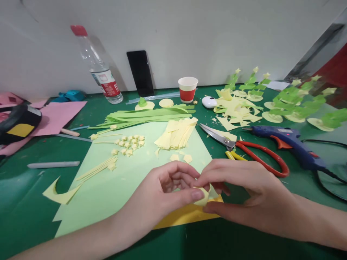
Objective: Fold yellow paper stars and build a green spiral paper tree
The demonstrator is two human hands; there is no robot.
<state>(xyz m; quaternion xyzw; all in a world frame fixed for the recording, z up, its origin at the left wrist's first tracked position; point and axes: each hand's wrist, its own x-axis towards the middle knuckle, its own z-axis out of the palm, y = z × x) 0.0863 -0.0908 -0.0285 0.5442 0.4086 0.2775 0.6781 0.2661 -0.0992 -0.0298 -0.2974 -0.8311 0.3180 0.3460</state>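
Between the fingers of both hands is a small folded pale yellow paper strip (201, 198). My left hand (169, 195) pinches it between thumb and fingers, while my right hand (238, 191) grips its right side. Below them lie a light green paper sheet (130, 195) and a yellow-orange sheet (187, 216). Just beyond the fingers, two flat folded paper pentagons (187, 158) rest on the green sheet. A fanned pile of pale yellow strips (176, 133) is behind these. Several small folded paper stars (130, 144) are clustered to the left.
Red-handled scissors (260, 155) and a blue glue gun (290, 141) with a cable lie at right. Behind stand finished paper plants (287, 103), yellow scraps (238, 112), a paper cup (188, 90), a phone (141, 72) and a bottle (104, 76). Green strips (146, 117) and a tape measure (20, 124) are farther left.
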